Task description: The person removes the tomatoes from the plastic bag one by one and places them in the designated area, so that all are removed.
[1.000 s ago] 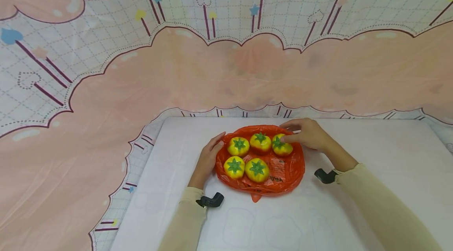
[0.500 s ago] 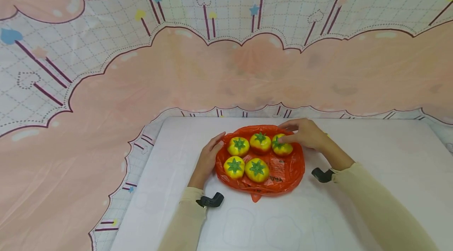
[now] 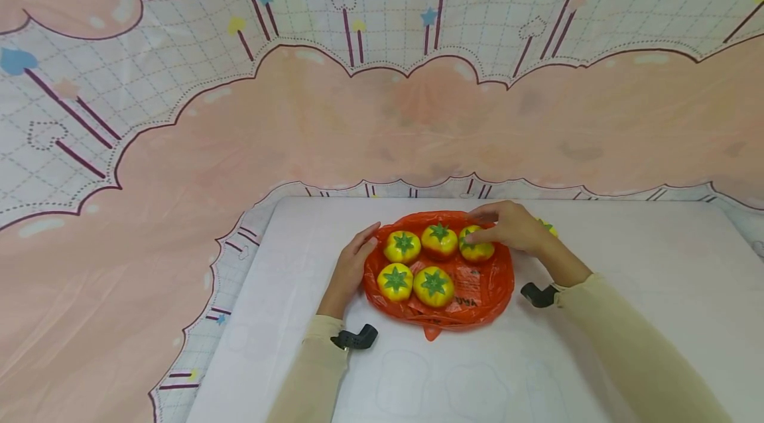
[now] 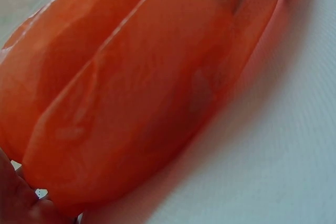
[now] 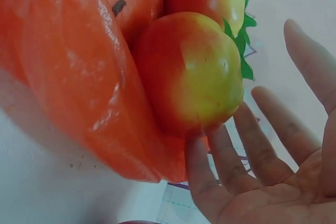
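Several shiny yellow-and-red fruits with green star-shaped tops, like model persimmons or tomatoes, sit inside a red plastic bag (image 3: 477, 310) spread open on the white table. Against the bag's left side rests my left hand (image 3: 346, 270), fingers fairly straight along the rim; the left wrist view is mostly filled by the bag wall. My right hand (image 3: 516, 227) is at the rightmost fruit (image 5: 189, 77), spread fingers beside it and the thumb overlapping its top in the head view. In the right wrist view the fingers are extended, with fingertips at the fruit's side.
Another yellow fruit (image 3: 547, 227) lies on the table, partly hidden behind the right wrist. Each wrist carries a black device, a left one (image 3: 358, 338) and a right one (image 3: 539, 295). Behind the white table (image 3: 286, 343) hangs a patterned pink-and-white cloth (image 3: 418, 118).
My right hand and forearm have shifted slightly left, uncovering part of the yellow fruit behind the wrist. The left hand, the bag and the fruits in it look still.
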Motion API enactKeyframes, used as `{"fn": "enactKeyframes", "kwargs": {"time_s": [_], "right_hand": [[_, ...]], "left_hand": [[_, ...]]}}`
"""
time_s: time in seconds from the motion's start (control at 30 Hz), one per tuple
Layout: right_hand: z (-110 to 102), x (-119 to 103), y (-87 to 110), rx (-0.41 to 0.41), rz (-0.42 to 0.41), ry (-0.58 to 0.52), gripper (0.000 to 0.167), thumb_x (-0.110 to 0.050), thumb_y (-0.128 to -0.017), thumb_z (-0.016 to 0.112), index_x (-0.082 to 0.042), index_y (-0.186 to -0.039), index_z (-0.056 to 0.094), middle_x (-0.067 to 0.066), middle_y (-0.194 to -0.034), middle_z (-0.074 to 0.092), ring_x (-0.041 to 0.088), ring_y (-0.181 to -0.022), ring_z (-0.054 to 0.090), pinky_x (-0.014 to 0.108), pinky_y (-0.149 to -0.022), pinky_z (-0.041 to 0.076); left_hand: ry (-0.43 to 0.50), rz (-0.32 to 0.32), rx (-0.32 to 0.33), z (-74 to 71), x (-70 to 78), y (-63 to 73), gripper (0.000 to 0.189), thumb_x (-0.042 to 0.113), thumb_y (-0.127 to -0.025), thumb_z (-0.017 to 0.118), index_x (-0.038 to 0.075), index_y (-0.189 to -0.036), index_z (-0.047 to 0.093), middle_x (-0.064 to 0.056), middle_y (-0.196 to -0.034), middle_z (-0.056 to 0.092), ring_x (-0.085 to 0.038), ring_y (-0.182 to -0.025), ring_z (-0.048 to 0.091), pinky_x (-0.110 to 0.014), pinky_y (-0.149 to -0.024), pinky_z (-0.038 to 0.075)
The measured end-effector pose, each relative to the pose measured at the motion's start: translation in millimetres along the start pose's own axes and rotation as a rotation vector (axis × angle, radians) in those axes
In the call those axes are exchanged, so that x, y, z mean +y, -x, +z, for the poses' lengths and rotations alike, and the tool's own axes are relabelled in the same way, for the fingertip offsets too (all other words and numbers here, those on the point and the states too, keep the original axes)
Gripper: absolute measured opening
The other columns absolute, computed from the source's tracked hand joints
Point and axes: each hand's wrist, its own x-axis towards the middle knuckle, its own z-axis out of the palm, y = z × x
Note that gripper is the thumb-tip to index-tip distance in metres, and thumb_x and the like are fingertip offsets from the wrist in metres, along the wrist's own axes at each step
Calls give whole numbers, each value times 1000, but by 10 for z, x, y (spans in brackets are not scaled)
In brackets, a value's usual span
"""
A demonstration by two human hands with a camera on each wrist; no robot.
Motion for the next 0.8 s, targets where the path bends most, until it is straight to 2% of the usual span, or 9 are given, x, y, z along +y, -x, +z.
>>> {"fn": "enactKeyframes", "kwargs": {"time_s": [0.27, 0.43, 0.8], "right_hand": [[35, -29, -15, 6, 23, 10, 62, -45, -84, 81, -11, -134, 68, 15, -136, 66, 39, -133, 55, 57, -108, 50], [57, -25, -15, 5, 18, -5, 64, -48, -84, 81, -9, -133, 68, 16, -135, 67, 39, -131, 55, 55, -107, 51], [92, 30, -46, 8, 23, -47, 60, -42, -86, 81, -7, -133, 68, 17, -136, 67, 38, -130, 56, 52, -105, 54]], "left_hand": [[1, -17, -2, 3, 15, 7, 48, 41, -106, 47, 28, -152, 50, 5, -160, 44, -24, -153, 35, -51, -122, 34], [-2, -14, -3, 1, 5, 7, 49, 42, -106, 48, 27, -152, 49, 4, -160, 44, -24, -153, 35, -51, -123, 33], [-8, -7, 3, 0, 0, 3, 48, 42, -106, 48, 27, -152, 50, 4, -160, 45, -24, -153, 36, -51, -123, 33]]}}
